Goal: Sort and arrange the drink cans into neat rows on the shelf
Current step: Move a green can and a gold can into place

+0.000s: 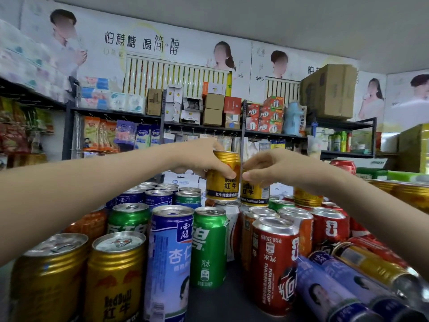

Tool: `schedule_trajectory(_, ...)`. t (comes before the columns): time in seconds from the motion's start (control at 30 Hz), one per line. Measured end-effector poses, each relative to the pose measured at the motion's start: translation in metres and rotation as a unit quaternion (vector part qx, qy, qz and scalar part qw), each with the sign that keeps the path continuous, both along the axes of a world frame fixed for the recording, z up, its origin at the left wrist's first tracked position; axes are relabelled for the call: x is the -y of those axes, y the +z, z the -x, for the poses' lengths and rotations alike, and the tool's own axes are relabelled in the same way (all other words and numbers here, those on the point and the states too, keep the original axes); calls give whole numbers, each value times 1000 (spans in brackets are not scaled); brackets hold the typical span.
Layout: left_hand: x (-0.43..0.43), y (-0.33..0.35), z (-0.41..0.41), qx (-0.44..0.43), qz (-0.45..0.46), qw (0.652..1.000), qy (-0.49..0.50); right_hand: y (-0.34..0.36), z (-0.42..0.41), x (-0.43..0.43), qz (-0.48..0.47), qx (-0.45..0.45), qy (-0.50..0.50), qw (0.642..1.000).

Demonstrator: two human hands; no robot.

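Left hand [197, 160] grips the left gold can [221, 189]: thumb across the front, fingers wrapped behind, near the top rim. Right hand [276, 168] grips the right gold can [253, 192], fingers curled over its upper part, thumb on the front.

Both cans are upright, long axes vertical, side by side and touching or nearly so. They are at the far middle of the shelf [209, 305], over the standing mixed cans. Cannot tell whether their bases rest on the can tops below or hang just clear.

Near gold pair [113, 277] stands at front left, towards the body and left of both held cans. Judgement: if the golds go there, the left hand is nearer. The move is back and down, keeping the axis vertical and clearing the tall blue can [169, 252] between.
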State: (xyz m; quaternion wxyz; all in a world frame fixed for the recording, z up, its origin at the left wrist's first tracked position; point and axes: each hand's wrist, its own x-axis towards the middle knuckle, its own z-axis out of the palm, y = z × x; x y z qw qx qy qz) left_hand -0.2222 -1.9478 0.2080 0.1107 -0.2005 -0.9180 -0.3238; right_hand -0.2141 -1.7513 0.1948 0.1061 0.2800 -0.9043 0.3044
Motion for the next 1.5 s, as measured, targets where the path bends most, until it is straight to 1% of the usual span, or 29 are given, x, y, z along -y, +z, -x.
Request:
schedule_trajectory(0.1,-3,-3,1,17,-7,1000,5,-1,-4,-6,16,14,12,1000)
schedule_trajectory(0.33,-8,-12,9,30,-16,999,28,-13,-14,-22,-26,26,6,999)
schedule_trajectory(0.5,-11,-10,11,37,-6,999,27,-24,-16,-27,-30,31,0,999)
schedule_trajectory(0.67,-9,-11,12,26,13,999,38,-29,-17,-29,-34,30,5,999)
schedule_trajectory(0.87,-13,-17,20,11,-7,999,52,-30,-15,-30,-28,23,0,999)
schedule_trajectory(0.97,-15,-16,23,18,10,998,56,-31,-14,-31,-44,13,-6,999)
schedule_trajectory(1.13,-16,-15,22,35,24,998,47,-34,-14,-28,-98,-29,-47,994)
schedule_trajectory(1.3,-16,-12,21,24,31,998,57,-37,-15,-28,-124,-13,-68,990)
schedule_trajectory(1.5,-15,-10,22,50,31,996,61,-37,-15,-30,-121,-2,-66,990)
